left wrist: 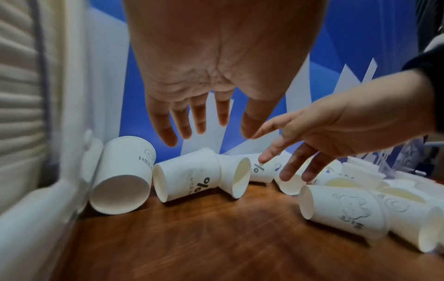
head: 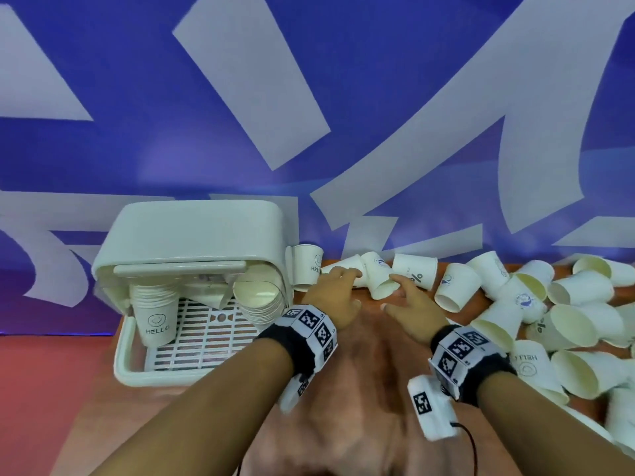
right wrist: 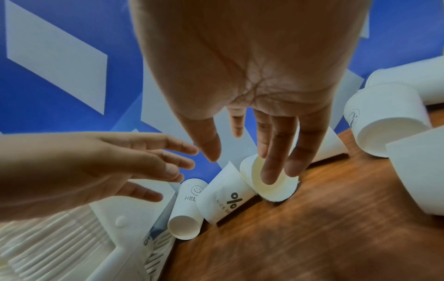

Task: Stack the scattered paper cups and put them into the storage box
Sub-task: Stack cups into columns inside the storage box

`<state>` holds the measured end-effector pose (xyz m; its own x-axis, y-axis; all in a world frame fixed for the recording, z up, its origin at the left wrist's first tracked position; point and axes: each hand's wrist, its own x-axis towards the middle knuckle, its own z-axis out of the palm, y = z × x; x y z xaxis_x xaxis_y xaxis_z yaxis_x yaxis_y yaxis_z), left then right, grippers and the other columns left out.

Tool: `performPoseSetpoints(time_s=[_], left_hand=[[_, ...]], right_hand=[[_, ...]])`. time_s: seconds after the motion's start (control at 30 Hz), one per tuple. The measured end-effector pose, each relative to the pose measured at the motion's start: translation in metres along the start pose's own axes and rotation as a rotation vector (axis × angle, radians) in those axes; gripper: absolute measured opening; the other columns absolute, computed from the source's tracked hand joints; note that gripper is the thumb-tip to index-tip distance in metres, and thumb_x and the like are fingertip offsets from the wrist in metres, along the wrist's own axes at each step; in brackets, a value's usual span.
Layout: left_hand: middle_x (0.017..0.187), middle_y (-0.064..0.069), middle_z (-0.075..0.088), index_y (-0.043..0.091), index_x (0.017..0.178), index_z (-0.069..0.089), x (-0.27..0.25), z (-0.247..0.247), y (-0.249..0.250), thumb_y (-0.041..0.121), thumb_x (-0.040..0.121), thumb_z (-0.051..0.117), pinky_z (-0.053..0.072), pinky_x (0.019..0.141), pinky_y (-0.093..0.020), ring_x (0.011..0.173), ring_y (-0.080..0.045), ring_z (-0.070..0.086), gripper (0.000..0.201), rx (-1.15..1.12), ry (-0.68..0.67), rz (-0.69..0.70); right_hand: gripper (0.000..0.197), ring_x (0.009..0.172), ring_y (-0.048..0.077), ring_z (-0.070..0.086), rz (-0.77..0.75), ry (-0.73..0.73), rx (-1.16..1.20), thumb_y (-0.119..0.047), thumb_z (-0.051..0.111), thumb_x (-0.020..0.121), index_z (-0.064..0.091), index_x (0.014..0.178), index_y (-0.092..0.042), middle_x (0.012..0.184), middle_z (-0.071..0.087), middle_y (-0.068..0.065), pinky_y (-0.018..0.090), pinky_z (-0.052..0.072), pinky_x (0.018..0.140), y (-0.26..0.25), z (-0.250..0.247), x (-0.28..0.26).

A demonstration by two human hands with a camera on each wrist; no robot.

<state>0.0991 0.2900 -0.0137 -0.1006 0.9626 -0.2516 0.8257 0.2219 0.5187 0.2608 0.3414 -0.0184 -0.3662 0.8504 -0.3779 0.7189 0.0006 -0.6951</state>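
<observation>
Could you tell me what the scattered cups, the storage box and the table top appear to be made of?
The cups look like thin matte white paper: rolled rims, printed logos, cream inner lining. The storage box appears to be moulded off-white plastic with a satin sheen, rounded corners and a slotted drain tray. The table top shows brown wood grain with a slight gloss; solid wood or a laminate, I cannot tell.

White paper cups right of the hands carry grey smileys, "HELLO" and black percent marks; their insides are cream. The storage box left of them is off-white. The bench is reddish-brown woodgrain. Behind, a blue backdrop with pale grey shapes.
</observation>
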Motion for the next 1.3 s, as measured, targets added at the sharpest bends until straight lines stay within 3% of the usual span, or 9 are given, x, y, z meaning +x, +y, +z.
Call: performPoseSetpoints(time_s=[0.23,0.43,0.67,0.87,0.97,1.03,1.13,1.2,1.3], left_hand=[[0.146,-0.003,0.033,0.025,0.139,0.031,0.049,0.031,0.004,0.027,0.087,0.053,0.036,0.105,-0.043,0.129,-0.026,0.037,0.057,0.129,0.025,-0.098],[0.149,-0.004,0.026,0.029,0.142,0.025,0.07,0.047,0.011,0.028,0.088,0.055,0.026,0.111,-0.046,0.136,-0.026,0.027,0.062,0.235,0.065,-0.128],[0.128,-0.009,0.034,0.029,0.141,0.026,0.092,0.055,0.015,0.028,0.082,0.061,0.033,0.1,-0.044,0.116,-0.03,0.041,0.068,0.393,0.098,-0.181],[0.13,-0.002,0.04,0.027,0.131,0.034,0.087,0.06,0.018,0.04,0.078,0.062,0.032,0.094,-0.045,0.117,-0.028,0.039,0.061,0.361,0.084,-0.154],[0.128,0.001,0.05,0.025,0.126,0.034,0.071,0.058,0.024,0.046,0.077,0.061,0.028,0.095,-0.046,0.116,-0.027,0.039,0.059,0.279,0.044,-0.144],[0.128,0.0,0.051,0.024,0.127,0.032,0.055,0.058,0.027,0.049,0.076,0.062,0.027,0.097,-0.045,0.117,-0.027,0.039,0.065,0.225,0.012,-0.146],[0.135,0.002,0.045,0.029,0.137,0.025,0.029,0.057,0.026,0.05,0.073,0.064,0.031,0.099,-0.042,0.122,-0.026,0.038,0.078,0.159,0.003,-0.104],[0.136,0.003,0.042,0.032,0.14,0.023,0.012,0.054,0.023,0.051,0.071,0.064,0.034,0.1,-0.039,0.122,-0.024,0.038,0.083,0.095,0.018,-0.083],[0.132,0.004,0.042,0.03,0.141,0.025,-0.021,0.039,0.012,0.054,0.069,0.065,0.038,0.1,-0.038,0.12,-0.022,0.041,0.086,0.02,0.075,-0.068]], right_hand=[[0.057,0.121,0.019,0.046,-0.035,-0.088,0.02,-0.013,0.061,0.087,0.037,0.139,-0.019,0.133,0.047,0.009,0.018,0.03,0.094,0.023,-0.005,0.035],[0.055,0.124,0.017,0.045,-0.089,-0.112,0.025,-0.018,0.061,0.087,0.04,0.137,-0.022,0.138,0.048,0.005,0.025,0.033,0.104,0.039,-0.013,0.045],[0.055,0.111,0.004,0.043,-0.147,-0.169,0.053,-0.017,0.059,0.089,0.038,0.139,-0.026,0.139,0.046,-0.001,0.015,0.03,0.092,0.049,-0.018,0.053],[0.043,0.111,0.015,0.055,-0.128,-0.084,0.085,-0.018,0.06,0.087,0.052,0.128,-0.026,0.127,0.058,0.001,0.032,0.042,0.101,0.056,-0.016,0.049],[0.032,0.101,0.02,0.061,-0.094,-0.016,0.086,-0.02,0.061,0.086,0.061,0.117,-0.025,0.115,0.065,0.003,0.04,0.047,0.096,0.056,-0.019,0.04],[0.027,0.096,0.02,0.062,-0.075,0.038,0.108,-0.016,0.063,0.084,0.065,0.11,-0.023,0.109,0.066,0.002,0.032,0.047,0.093,0.053,-0.021,0.032],[0.022,0.089,0.009,0.058,-0.092,0.139,0.081,-0.012,0.065,0.083,0.068,0.103,-0.021,0.095,0.065,-0.006,-0.001,0.036,0.073,0.042,-0.028,0.018],[0.021,0.088,0.008,0.059,-0.124,0.199,0.07,-0.012,0.067,0.081,0.07,0.099,-0.022,0.09,0.065,-0.007,-0.001,0.036,0.068,0.034,-0.032,0.008],[0.018,0.086,0.01,0.059,-0.168,0.244,0.028,-0.013,0.071,0.078,0.07,0.094,-0.021,0.088,0.065,-0.006,0.013,0.039,0.076,0.017,-0.032,-0.012]])
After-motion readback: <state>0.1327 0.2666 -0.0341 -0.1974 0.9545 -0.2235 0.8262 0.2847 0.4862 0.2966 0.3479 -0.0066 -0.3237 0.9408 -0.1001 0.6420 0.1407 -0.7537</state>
